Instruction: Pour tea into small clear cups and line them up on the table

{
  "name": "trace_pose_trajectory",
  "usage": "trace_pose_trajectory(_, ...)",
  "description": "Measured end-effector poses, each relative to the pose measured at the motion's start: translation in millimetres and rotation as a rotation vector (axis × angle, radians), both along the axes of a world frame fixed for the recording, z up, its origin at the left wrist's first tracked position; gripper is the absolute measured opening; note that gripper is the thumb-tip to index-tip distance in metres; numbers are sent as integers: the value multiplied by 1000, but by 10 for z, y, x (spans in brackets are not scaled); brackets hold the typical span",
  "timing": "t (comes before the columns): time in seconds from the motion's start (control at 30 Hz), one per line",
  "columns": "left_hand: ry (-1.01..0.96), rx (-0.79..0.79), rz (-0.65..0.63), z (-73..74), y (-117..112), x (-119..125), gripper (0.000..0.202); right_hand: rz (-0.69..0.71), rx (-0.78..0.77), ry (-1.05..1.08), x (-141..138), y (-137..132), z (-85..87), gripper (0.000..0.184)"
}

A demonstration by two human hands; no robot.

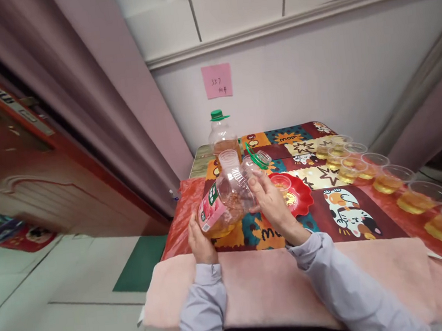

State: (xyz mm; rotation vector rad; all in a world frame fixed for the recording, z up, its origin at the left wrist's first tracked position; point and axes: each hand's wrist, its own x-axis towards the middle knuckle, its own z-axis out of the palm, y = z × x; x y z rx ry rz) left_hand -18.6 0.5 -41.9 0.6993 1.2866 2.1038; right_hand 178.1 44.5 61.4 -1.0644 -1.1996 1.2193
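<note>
Both hands clasp one large clear plastic bottle with a pink-and-green label (228,199).
- Left hand (200,241): fingers curled under the base end, cupping it, left of the red scalloped plastic plate (301,199).
- Right hand (270,202): palm and fingers wrapped against the upper body below the neck, partly covering the plate's left edge.
- The bottle is held off the table and tilted on its side, just left of the plate, base toward the person, neck pointing away. A little amber liquid pools in the lower end. A green plastic ring handle (255,156) sits at the neck, beyond the plate's far-left edge. Cannot tell whether the mouth is capped.

Around the plate:
- A small clear plastic cup (282,183) stands on the plate, touching it; contents unclear.
- An empty clear cup (229,160) is behind and left of the plate.
- A second clear bottle with a green cap (222,136) stands upright further behind it, amber liquid low inside.
- A row of clear cups holding amber liquid (388,179) runs off to the plate's right.
- A bright patterned tablecloth with a cat print (352,209) lies under the plate.
- A pink cloth (281,285) covers the table edge nearer than the plate.
</note>
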Motion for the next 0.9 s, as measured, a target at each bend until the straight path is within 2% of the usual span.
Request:
trace_pose_trajectory(0.07,93,25,76,27,-61,-32,83,-5,71,-61,-60,-20,56,68)
trace_pose_trajectory(0.17,412,-11,115,75,-138,-51,114,-21,148,-176,-160,-55,141,60)
trace_pose_trajectory(0.27,697,-87,140,84,-160,-69,116,10,165,-247,-225,-87,186,62)
trace_pose_trajectory(0.37,701,-109,160,53,-143,-112,109,122,170,-187,-136,-54,151,66)
trace_pose_trajectory(0.47,719,-123,192,12,-128,-158,107,69,222,-263,179,104,50,62)
trace_pose_trajectory(0.57,840,-135,217,-23,-123,-191,105,-95,302,-600,608,357,-66,57)
trace_pose_trajectory(0.67,946,-129,252,-45,-118,-207,104,-119,252,-990,912,565,-158,62)
trace_pose_trajectory(0.77,969,-125,283,-48,-108,-206,104,-30,155,-1229,980,645,-196,70)
trace_pose_trajectory(0.9,972,-111,299,-31,-86,-188,104,2,73,-1332,880,662,-188,70)
